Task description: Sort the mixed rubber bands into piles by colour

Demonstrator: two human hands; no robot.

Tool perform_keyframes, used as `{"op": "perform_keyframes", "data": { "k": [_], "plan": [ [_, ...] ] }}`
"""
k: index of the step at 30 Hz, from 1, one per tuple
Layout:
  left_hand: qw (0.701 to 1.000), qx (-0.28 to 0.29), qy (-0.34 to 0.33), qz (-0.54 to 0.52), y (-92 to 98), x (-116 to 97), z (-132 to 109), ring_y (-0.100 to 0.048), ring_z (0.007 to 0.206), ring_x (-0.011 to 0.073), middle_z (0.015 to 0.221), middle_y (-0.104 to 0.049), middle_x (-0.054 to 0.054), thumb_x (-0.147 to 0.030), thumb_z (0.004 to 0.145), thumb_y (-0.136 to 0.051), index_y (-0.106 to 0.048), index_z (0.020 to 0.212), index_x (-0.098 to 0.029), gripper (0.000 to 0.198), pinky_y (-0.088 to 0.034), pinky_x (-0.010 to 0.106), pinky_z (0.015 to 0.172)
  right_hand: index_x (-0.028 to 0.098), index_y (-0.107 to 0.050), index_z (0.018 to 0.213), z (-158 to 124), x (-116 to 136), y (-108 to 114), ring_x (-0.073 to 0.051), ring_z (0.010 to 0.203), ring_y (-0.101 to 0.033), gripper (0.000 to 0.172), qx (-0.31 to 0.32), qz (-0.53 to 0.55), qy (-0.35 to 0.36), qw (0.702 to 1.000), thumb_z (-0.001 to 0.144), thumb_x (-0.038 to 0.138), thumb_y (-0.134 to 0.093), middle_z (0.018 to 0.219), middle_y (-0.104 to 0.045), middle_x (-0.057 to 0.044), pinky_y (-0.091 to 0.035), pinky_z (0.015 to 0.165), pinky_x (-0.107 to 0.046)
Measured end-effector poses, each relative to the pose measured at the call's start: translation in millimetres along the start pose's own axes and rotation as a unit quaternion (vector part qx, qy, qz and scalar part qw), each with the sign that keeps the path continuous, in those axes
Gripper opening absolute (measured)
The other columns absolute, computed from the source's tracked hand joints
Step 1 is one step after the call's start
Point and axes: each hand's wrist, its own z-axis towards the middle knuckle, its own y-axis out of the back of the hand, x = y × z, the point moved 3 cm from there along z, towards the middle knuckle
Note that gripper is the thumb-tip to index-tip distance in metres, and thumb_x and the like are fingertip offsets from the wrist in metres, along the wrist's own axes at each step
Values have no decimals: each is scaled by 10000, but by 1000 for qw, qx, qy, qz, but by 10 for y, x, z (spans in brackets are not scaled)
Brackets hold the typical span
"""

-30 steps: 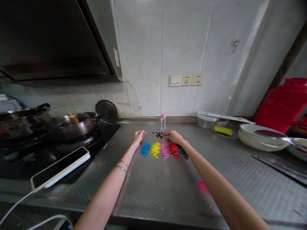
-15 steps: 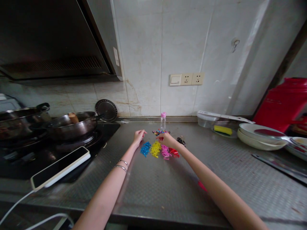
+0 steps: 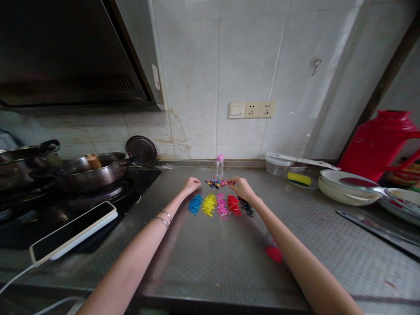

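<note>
Pile (image 3: 215,183): mixed colours, on the counter (image 3: 213,253), just before the bottle (image 3: 220,168).
Left hand (image 3: 191,185): fingers curled, near blue bits (image 3: 195,204); cannot tell if holding.
Right hand (image 3: 241,187): fingertips narrow, at pile's right edge; contents cannot be told.

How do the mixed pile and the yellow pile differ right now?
Colour: the mixed pile holds several colours; the yellow pile just one.
Place: the mixed pile lies farther back, near the bottle; the yellow pile sits nearer the person, between the blue pile and pink pile.
Hands: the right hand is at the mixed pile's right edge; neither is at the yellow pile.
Both are small loose pieces on the counter.
</note>
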Motion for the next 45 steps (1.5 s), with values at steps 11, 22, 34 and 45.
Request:
{"op": "perform_keyframes", "data": {
  "k": [11, 22, 34, 45],
  "plan": [
    [984, 48, -117, 128, -280, -233, 191, -479, 500, 113, 605, -628, 68, -304, 643, -573, -690, 751, -126, 238, -337, 221, 515, 201, -641, 932, -57, -9, -22, -154, 906, -528, 283, 38, -65, -41, 996, 712, 166, -466, 960, -622, -39, -373, 810, -231],
    [982, 40, -112, 150, -312, -275, 213, -471, 496, 111, 580, -617, 64, -317, 689, -505, -692, 717, -117, 274, -319, 218, 513, 193, -636, 931, -80, -17, -21, -150, 921, -515, 281, 41, -77, -33, 996, 719, 175, -453, 970, -616, -37, -366, 806, -218],
    [985, 84, -150, 4, -100, -450, -105, -571, 695, 162, 795, -672, 76, -317, 704, -506, -686, 814, -124, 286, -400, 233, 638, 213, -638, 944, -91, -79, 6, -150, 902, -526, 290, 43, -73, -46, 995, 723, 180, -453, 962, -619, -36, -373, 790, -215],
    [956, 173, -225, 71, -83, -626, -439, -549, 614, 123, 728, -674, 39, -265, 669, -526, -698, 760, -140, 231, -359, 186, 572, 203, -640, 919, -93, -135, -43, -148, 906, -530, 276, 47, -83, -42, 995, 714, 175, -458, 971, -619, -38, -373, 788, -210]
  ]
}}
